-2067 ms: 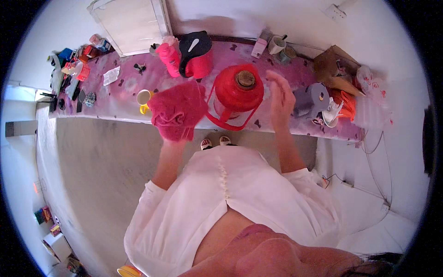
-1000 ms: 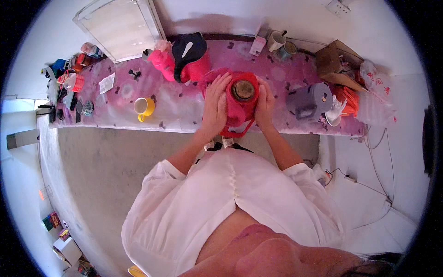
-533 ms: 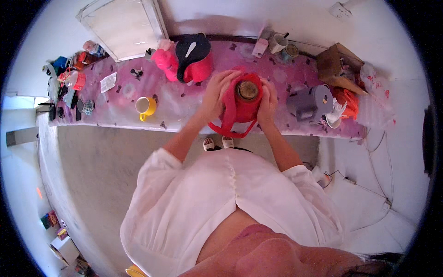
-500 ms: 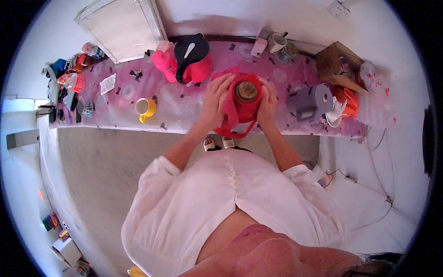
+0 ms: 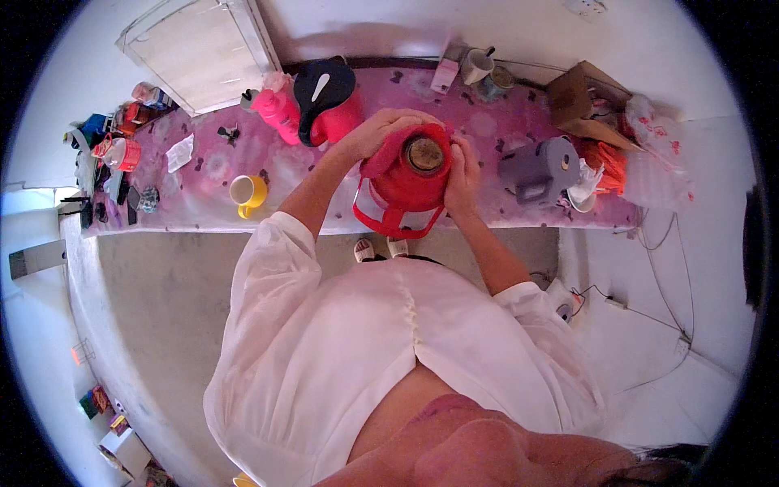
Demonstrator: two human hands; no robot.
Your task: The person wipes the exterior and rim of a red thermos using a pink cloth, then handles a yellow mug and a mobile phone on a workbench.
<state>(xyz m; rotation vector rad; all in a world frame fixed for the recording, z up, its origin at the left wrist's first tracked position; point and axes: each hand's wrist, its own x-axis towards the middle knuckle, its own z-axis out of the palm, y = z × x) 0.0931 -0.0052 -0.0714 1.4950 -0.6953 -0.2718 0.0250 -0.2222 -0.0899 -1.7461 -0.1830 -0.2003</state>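
Observation:
A red thermos flask [image 5: 402, 196] stands before me at the table's near side, its brown cork stopper [image 5: 424, 153] facing up. The flask's carrying handle [image 5: 375, 225] swings out toward me on the left. My left hand [image 5: 383, 132] reaches around the flask's far left side, pressing a pinkish-red cloth [image 5: 385, 158] against it near the neck; some of its fingertips are hidden. Along the right side, my right hand [image 5: 462, 180] is wrapped on the flask body.
On the flowered pink table cover [image 5: 308, 199] are a yellow mug [image 5: 248, 193] to the left, a pink kettle with black lid [image 5: 329, 97] behind, and a grey electric kettle [image 5: 540, 168] to the right. Farther right is an open cardboard box [image 5: 588, 101]. Small clutter lines the left end.
My left hand has slid around to the flask's far side with the cloth. The flask has turned, so its carrying handle now points nearer left. My right hand stays on the right side.

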